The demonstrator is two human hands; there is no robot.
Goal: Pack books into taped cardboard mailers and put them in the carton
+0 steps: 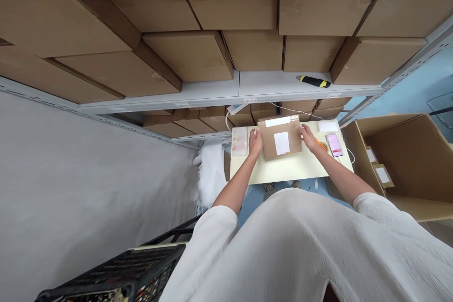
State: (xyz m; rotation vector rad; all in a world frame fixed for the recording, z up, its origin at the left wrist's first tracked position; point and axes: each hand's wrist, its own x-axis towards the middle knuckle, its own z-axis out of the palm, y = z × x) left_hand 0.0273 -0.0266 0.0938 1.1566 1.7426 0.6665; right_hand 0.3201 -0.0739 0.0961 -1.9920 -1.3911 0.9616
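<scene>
Between my two hands is a brown cardboard box (268,145), tilted over the pale yellow table. White labels show on its top face and along its far edge. My left hand (255,142) grips the box's left side, and my right hand (308,137) holds its right side near the far corner. Just right of the box, partly behind my right forearm, lies an orange tape dispenser (322,145). A phone with a lit pink screen (334,145) rests on the table (283,173) beyond it.
Above the table, a metal shelf (208,88) carries many cardboard boxes and a black-and-yellow utility knife (314,81). At right stands a large open carton (417,151) with small labelled parcels inside. White packing material (212,170) hangs left of the table. A black crate (148,264) is at lower left.
</scene>
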